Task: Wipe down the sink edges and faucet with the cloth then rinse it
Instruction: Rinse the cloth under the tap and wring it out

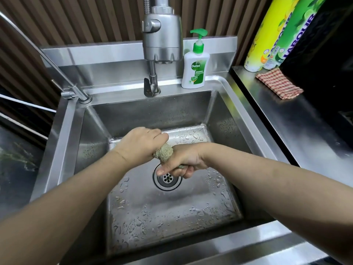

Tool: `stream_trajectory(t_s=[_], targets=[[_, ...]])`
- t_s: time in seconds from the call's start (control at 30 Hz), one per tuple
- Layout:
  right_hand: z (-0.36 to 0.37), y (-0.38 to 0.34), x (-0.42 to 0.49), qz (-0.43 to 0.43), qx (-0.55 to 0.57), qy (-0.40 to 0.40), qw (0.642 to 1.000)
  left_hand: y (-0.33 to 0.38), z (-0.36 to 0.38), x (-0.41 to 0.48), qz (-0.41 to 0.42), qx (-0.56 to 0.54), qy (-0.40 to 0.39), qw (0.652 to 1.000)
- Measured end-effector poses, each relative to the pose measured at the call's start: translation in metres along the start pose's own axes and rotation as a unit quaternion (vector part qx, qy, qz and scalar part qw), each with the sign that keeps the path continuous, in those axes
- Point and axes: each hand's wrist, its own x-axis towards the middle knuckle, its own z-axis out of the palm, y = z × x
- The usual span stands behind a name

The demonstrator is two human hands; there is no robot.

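Both my hands hold a twisted grey-green cloth [165,153] over the middle of the steel sink [63,131], just above the drain [167,178]. My left hand [141,143] grips the cloth's upper end, knuckles up. My right hand [180,162] grips the lower end, with its fingers curled beneath it. Only a short bunched stretch of cloth shows between the two hands. The large steel faucet [162,41] hangs over the back of the basin, and no water runs from it. Water drops lie across the basin floor.
A Dettol soap bottle [195,66] stands on the back ledge right of the faucet. A thin second tap [76,92] sits at the back left corner. On the right counter [305,134] lie a red checked cloth [279,83] and two tall rolls [271,35].
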Motion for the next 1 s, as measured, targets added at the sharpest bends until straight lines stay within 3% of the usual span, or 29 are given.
stream_trajectory(t_s=[0.07,0.17,0.27,0.43,0.77,1.0], targets=[[0.009,-0.003,-0.001,-0.012,-0.072,0.116,0.991,0.002,-0.003,0.001,-0.041,-0.007,-0.048,0.998],[0.013,-0.007,0.003,-0.014,-0.242,0.304,0.921,0.013,-0.011,0.007,-0.128,0.023,-0.148,0.981],[0.013,-0.004,0.006,-0.002,-0.308,0.366,0.878,0.023,-0.008,0.015,-0.217,0.007,-0.246,0.945],[0.009,0.006,0.019,0.017,-0.373,0.407,0.834,0.025,0.008,0.016,-0.299,-0.075,-0.292,0.905],[0.001,0.016,0.033,0.006,-0.493,0.381,0.783,0.03,0.028,0.0,-0.421,-0.29,-0.305,0.803],[-0.002,0.02,0.032,-0.005,-0.52,0.374,0.767,0.031,0.026,0.005,-0.421,-0.327,-0.319,0.783]])
